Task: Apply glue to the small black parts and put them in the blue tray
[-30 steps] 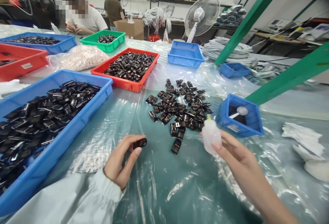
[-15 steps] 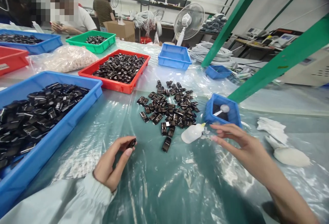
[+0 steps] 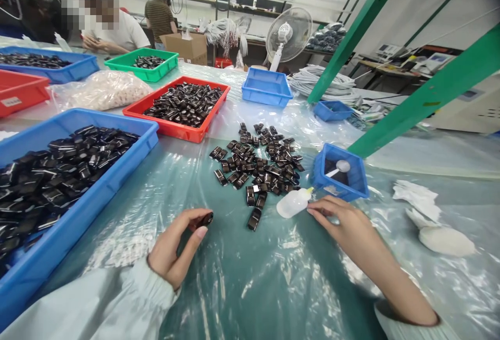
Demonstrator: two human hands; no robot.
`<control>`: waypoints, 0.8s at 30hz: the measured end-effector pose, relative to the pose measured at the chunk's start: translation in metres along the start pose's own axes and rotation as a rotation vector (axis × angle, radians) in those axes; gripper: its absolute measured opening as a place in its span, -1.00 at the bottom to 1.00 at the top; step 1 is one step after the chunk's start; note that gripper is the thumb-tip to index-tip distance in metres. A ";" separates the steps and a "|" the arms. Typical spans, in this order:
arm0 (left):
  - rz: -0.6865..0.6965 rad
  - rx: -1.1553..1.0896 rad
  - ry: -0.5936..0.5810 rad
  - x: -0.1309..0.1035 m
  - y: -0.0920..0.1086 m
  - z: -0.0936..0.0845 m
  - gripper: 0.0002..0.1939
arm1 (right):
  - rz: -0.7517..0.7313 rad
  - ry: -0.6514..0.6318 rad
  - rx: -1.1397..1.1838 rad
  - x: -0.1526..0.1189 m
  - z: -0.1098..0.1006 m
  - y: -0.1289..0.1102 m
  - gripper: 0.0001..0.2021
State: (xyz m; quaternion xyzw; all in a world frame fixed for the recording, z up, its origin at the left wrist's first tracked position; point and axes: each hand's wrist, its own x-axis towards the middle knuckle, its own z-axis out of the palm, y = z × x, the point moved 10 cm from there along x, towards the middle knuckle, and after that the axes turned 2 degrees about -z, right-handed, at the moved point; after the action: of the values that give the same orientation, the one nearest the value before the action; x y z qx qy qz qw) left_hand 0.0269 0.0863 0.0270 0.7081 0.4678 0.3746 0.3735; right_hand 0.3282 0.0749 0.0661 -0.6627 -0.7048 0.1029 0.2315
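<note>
My left hand (image 3: 182, 246) pinches a small glossy black plastic piece (image 3: 207, 219) between thumb and fingers, held above the green table covering. My right hand (image 3: 338, 220) has thumb and fingertips pressed together beside the white squeeze bottle (image 3: 292, 203); whatever is between them is too small or hidden to make out. The bottle lies on its side, its yellowish tip towards the small blue bin (image 3: 339, 184). Between and beyond my hands spreads a pile of similar black pieces (image 3: 265, 165), with one piece (image 3: 254, 219) at its near end.
A large blue tray (image 3: 144, 134) of black pieces stands at left, with a red tray (image 3: 195, 134) of them behind. A white spoon (image 3: 342, 166) rests in the small blue bin. Green posts (image 3: 425, 100) slant across the right. Crumpled white tissue (image 3: 416, 198) lies there too.
My right hand has moved left and slightly down from beside the blue bin, and its fingertips have come together. My left hand keeps the black piece, shifted slightly right.
</note>
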 end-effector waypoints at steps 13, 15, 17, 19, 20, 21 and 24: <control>0.363 0.115 -0.052 -0.008 0.050 0.007 -0.76 | 0.118 -0.087 0.727 -0.028 0.007 -0.066 -0.92; 0.399 0.107 -0.059 -0.011 0.055 0.010 -0.76 | 0.155 -0.212 0.964 -0.035 0.038 -0.096 -0.93; 0.410 0.092 -0.072 -0.013 0.057 0.012 -0.77 | 0.218 -0.292 1.138 -0.039 0.064 -0.115 -0.95; 0.424 0.083 -0.081 -0.015 0.060 0.015 -0.77 | 0.298 -0.331 1.248 -0.040 0.081 -0.122 -0.94; 0.435 0.079 -0.083 -0.016 0.061 0.015 -0.77 | 0.337 -0.342 1.289 -0.041 0.087 -0.122 -0.94; 0.448 0.076 -0.084 -0.017 0.063 0.016 -0.77 | 0.373 -0.352 1.322 -0.041 0.092 -0.122 -0.93; 0.472 0.073 -0.076 -0.019 0.066 0.016 -0.78 | 0.430 -0.386 1.376 -0.040 0.100 -0.121 -0.92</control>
State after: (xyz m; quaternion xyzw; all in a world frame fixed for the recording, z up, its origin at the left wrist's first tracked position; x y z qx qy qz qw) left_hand 0.0606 0.0475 0.0743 0.8243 0.2882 0.4075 0.2671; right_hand 0.1758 0.0392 0.0262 -0.4615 -0.3640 0.6785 0.4407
